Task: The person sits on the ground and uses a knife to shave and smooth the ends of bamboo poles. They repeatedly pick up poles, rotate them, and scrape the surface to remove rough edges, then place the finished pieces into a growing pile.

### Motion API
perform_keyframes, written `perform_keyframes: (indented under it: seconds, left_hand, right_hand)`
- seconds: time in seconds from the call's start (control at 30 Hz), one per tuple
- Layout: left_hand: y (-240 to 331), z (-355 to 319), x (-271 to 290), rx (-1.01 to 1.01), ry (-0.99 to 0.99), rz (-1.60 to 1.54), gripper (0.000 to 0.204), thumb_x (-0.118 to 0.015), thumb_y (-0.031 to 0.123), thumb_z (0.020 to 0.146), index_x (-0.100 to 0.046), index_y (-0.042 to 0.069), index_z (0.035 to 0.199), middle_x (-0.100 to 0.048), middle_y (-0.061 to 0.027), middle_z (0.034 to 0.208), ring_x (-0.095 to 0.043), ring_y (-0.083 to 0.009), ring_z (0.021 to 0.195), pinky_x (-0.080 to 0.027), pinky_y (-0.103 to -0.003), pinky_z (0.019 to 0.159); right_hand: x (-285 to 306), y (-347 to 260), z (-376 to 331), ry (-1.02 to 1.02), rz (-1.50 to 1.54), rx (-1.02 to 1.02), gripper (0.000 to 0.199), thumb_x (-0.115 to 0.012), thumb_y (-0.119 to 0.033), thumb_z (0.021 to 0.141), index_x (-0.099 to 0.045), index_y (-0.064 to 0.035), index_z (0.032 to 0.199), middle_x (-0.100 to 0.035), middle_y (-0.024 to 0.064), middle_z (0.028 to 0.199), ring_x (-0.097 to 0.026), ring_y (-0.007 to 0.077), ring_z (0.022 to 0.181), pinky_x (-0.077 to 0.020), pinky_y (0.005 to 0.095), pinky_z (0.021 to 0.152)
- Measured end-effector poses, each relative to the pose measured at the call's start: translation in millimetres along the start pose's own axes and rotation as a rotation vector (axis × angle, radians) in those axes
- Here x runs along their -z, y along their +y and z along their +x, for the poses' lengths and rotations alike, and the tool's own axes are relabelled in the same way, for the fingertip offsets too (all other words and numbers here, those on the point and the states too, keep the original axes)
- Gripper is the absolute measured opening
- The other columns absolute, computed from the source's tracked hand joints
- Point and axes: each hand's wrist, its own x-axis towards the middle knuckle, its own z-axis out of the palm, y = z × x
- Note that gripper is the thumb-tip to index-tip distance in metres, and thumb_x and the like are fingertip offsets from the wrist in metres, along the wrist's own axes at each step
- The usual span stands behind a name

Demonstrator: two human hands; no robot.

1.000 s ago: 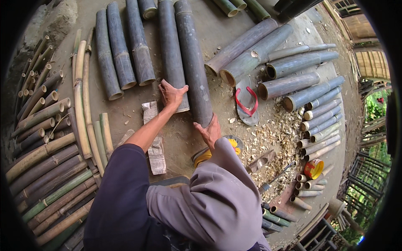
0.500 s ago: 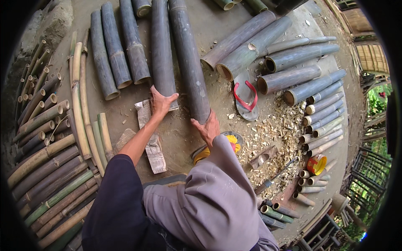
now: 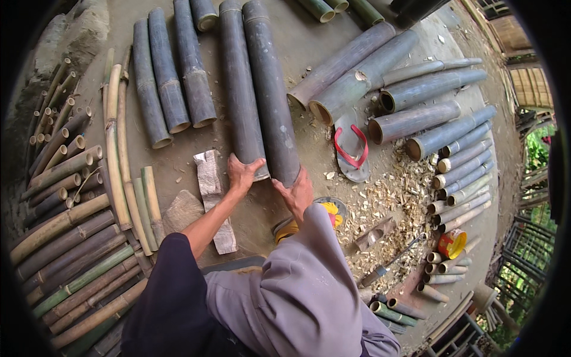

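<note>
Two long, dark grey bamboo tubes lie side by side in front of me, almost touching along their length. My left hand (image 3: 243, 173) grips the near end of the left bamboo tube (image 3: 242, 95), its thumb stretched across the top. At the near end of the right bamboo tube (image 3: 272, 101), my right hand (image 3: 296, 193) has its fingers wrapped round the outer side. That tube reaches slightly closer to me than the left one. Beside my left forearm is a rough, pale wooden block (image 3: 209, 172).
More dark bamboo tubes (image 3: 165, 71) lie at the far left, with others (image 3: 431, 122) to the right. A grey sandal with red straps (image 3: 352, 149), wood shavings (image 3: 392, 202), a knife (image 3: 389, 265) and a red-yellow tub (image 3: 452, 243) are at right. Stacked poles (image 3: 77, 273) line the left.
Both hands have come closer together. The left bamboo tube has moved right and towards me, closing the gap to the right tube, which has shifted slightly nearer.
</note>
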Motion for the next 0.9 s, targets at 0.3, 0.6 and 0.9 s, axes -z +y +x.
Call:
perform_keyframes:
  seconds: [0.3,0.6,0.9]
  left_hand:
    - [6,-20,-12,0.025,-0.028,-0.024,0.109,-0.080,0.048,0.062,-0.027,-0.017,0.131,-0.047,-0.0354,0.123,-0.049,-0.0428,0.115,-0.039,-0.043,0.097]
    - [7,-22,-12,-0.025,0.039,-0.032,0.103,-0.080,0.046,0.063,-0.031,-0.018,0.126,-0.049,-0.0357,0.118,-0.052,-0.0433,0.110,-0.040,-0.043,0.095]
    - [2,-11,12,0.103,-0.268,-0.480,0.070,-0.078,0.033,0.063,-0.050,-0.008,0.113,-0.061,-0.0167,0.101,-0.060,-0.0243,0.090,-0.048,-0.034,0.080]
  right_hand:
    - [3,1,-2,0.028,-0.024,-0.040,0.092,-0.078,-0.043,0.065,-0.033,-0.0011,0.134,-0.052,0.0268,0.118,-0.051,0.0427,0.108,-0.0438,0.0489,0.089]
    - [-4,6,0,0.041,0.010,-0.020,0.092,-0.078,-0.042,0.064,-0.034,-0.0017,0.134,-0.051,0.0273,0.119,-0.050,0.0431,0.109,-0.0439,0.0497,0.089]
    - [-1,6,-2,0.053,-0.027,0.003,0.092,-0.077,-0.043,0.066,-0.034,-0.0008,0.134,-0.050,0.0285,0.119,-0.049,0.0438,0.109,-0.0432,0.0490,0.090]
